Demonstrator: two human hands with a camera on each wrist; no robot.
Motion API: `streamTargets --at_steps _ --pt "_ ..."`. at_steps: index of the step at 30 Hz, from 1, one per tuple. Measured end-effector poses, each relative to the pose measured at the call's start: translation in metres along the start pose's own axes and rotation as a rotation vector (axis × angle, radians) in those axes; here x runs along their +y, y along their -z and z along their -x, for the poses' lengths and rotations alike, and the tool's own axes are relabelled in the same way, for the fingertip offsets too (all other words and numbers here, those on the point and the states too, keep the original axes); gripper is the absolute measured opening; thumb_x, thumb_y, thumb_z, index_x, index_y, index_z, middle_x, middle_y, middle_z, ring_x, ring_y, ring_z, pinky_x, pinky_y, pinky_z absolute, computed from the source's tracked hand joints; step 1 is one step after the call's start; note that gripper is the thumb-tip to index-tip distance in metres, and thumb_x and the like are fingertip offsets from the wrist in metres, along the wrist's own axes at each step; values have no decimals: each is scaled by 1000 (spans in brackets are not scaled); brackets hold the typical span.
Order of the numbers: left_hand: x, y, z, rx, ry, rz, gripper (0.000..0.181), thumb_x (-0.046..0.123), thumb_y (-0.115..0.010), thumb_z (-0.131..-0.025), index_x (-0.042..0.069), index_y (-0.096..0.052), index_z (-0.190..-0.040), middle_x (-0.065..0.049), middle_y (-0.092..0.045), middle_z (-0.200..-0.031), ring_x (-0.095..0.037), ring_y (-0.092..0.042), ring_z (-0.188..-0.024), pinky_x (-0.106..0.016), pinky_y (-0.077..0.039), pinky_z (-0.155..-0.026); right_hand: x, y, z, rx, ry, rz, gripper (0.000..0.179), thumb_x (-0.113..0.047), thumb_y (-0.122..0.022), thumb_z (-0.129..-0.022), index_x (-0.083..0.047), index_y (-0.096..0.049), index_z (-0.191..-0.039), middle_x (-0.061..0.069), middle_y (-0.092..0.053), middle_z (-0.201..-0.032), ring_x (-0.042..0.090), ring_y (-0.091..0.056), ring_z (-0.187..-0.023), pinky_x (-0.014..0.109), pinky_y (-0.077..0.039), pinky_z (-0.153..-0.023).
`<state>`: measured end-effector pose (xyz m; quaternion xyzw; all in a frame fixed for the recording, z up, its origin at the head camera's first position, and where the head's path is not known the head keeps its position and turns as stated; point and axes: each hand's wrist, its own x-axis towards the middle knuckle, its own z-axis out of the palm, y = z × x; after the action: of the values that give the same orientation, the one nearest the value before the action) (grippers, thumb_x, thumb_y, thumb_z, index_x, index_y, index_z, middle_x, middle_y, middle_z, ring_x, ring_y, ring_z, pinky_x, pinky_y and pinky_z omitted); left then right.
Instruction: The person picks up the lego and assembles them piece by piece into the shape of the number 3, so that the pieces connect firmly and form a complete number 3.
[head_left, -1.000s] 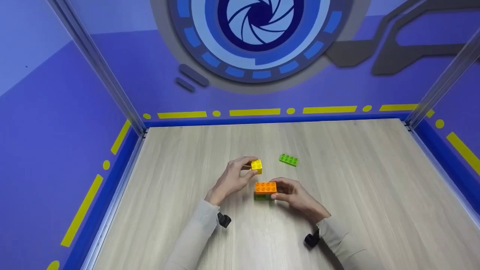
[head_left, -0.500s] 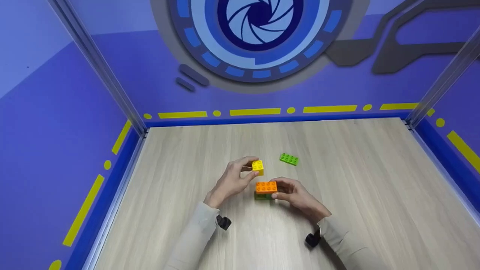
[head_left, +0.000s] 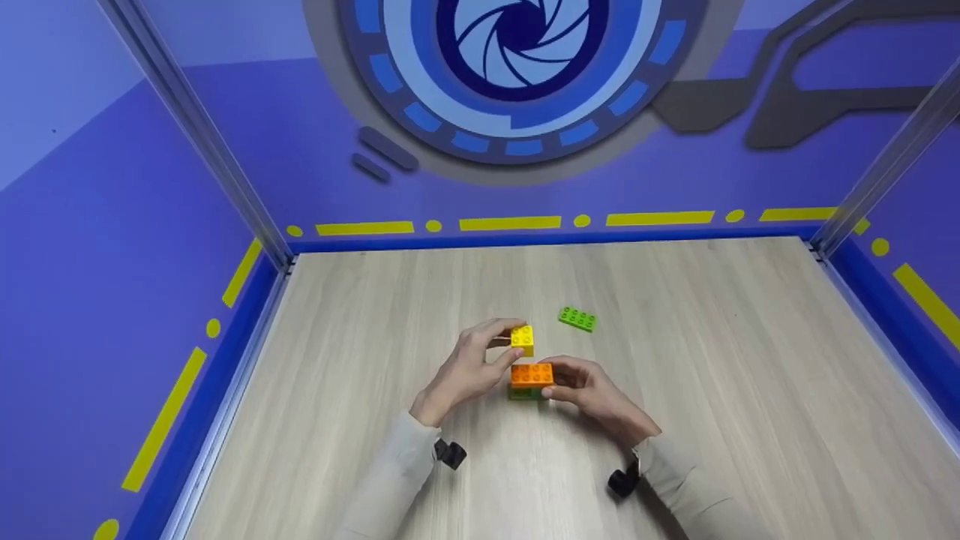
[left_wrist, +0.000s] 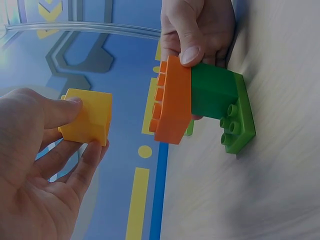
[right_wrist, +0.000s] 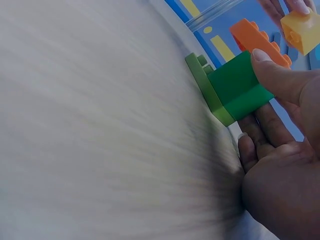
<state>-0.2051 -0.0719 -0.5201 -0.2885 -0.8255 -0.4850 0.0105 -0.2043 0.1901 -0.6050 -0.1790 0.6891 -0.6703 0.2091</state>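
Observation:
My left hand (head_left: 466, 366) pinches a yellow building brick (head_left: 523, 341) between thumb and fingers, studs up, above and just behind a small stack. At the top of that stack is an orange brick (head_left: 532, 375). Under its right end, in the left wrist view, sits a dark green brick (left_wrist: 213, 92), which stands on a thin light green brick (left_wrist: 245, 125) on the table. My right hand (head_left: 598, 396) grips the stack from the right, its thumb at the dark green brick in the right wrist view. A gap separates the yellow brick from the orange one.
A loose light green brick (head_left: 577, 319) with several studs lies on the wooden table (head_left: 712, 360) behind the stack. Blue-purple panels (head_left: 247, 150) with yellow markings wall the table at the back and both sides.
My left hand has carried the yellow brick slightly to the right and nearer, so it is closer to the orange brick. My right hand and the stack have stayed in place.

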Motion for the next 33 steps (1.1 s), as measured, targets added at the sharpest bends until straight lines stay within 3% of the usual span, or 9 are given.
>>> streamTargets --at_steps 7,15,28,33 --pt "0 -7 2 -13 -11 21 40 15 -68 -106 4 -62 -145 -9 -67 -140 -22 -67 -126 -30 -56 -109 1 -3 2 17 -13 -23 49 -9 -79 -97 0 -63 -143 14 -68 -142 17 -69 -124 29 -57 -106" --pt "2 -13 2 -40 -17 33 39 17 -69 -106 9 -63 -144 -5 -68 -137 -18 -66 -126 -31 -56 -109 0 -2 1 7 -5 -36 48 -8 -77 -98 -2 -64 -144 15 -66 -146 19 -68 -127 28 -57 -105" --pt "1 -23 0 -61 -2 41 39 14 -70 -105 8 -64 -144 -5 -68 -140 -17 -66 -128 -24 -55 -106 0 0 -1 -7 -14 -20 51 -11 -77 -98 -5 -63 -147 16 -63 -150 22 -65 -133 28 -55 -109" --pt "1 -25 0 -65 5 51 40 13 -70 -105 7 -64 -144 -6 -68 -140 -18 -67 -127 -26 -57 -105 0 1 0 -5 -16 -29 51 -10 -77 -98 -5 -62 -147 15 -63 -149 20 -66 -132 28 -55 -109"
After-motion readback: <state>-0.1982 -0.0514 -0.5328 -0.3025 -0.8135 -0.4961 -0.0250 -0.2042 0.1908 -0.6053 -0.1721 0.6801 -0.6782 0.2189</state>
